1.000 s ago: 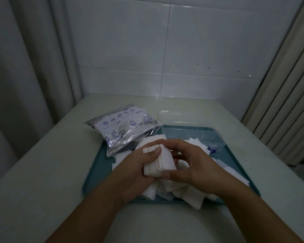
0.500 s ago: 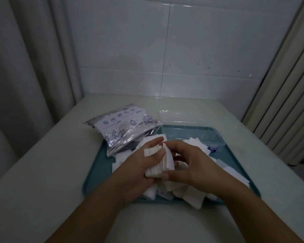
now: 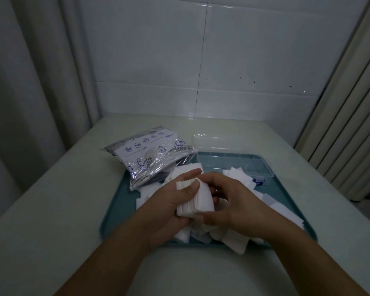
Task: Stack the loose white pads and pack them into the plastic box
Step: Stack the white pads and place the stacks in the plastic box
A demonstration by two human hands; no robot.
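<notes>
Left hand [image 3: 169, 207] and right hand [image 3: 233, 201] together, both gripping stack of white pads [image 3: 195, 198]. Above teal tray [image 3: 118, 201] strewn with loose pads [image 3: 237, 175]. Plastic box [image 3: 233, 165] just behind.

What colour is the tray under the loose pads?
Teal blue-green; the flat plastic tray shows best in the head view, the only one.

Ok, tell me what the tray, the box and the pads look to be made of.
Tray: likely moulded plastic, teal, smooth with a raised rim.
Plastic box: clear rigid plastic; the tray shows through its walls.
White pads, held in a stack by both hands: soft and matte, cotton or non-woven by the look; cannot tell which.
</notes>
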